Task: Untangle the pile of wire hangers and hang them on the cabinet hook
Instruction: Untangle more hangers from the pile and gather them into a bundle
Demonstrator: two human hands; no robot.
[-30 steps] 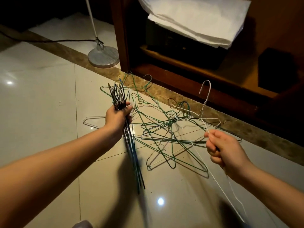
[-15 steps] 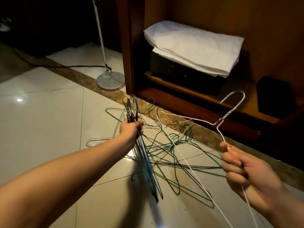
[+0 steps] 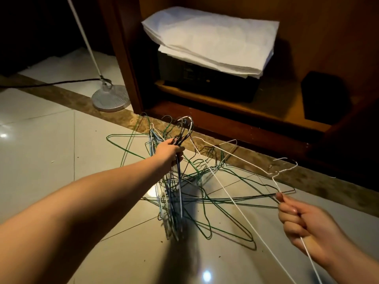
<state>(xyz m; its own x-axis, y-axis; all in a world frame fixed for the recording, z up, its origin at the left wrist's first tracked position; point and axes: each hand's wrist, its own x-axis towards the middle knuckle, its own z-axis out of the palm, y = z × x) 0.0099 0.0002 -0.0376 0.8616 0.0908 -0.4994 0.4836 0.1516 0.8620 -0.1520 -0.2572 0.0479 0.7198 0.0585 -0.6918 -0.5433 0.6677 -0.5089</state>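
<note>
Left hand: fingers curled tight round the necks of the gathered bundle; hooks standing up above the fist, wire bodies hanging down to the tiles.
Right hand: closed in a fist on one shoulder wire of the white hanger, just below its twisted neck; hook pointing off toward the cabinet.
White hanger, place: raised over the pile, far shoulder reaching to just beside the bundle's hooks; whether fully clear of the green wires, impossible to tell.
Loose pile: green and dark hangers crossed flat on the floor, near its far edge along the stone strip at the cabinet's foot.
Cabinet hook: not in view.
Handling: light, thin, springy wire; probably bends out of shape under a hard pull; smooth coating, likely to slide through the fingers; open hooks apt to catch on neighbours.
Best hold: the twisted neck or the shoulder right beside it, likely the stiffest part; at a snag, lifting and turning rather than tugging.
Risk: dragging the whole pile along; bundle fanning out if the left grip slackens.
</note>
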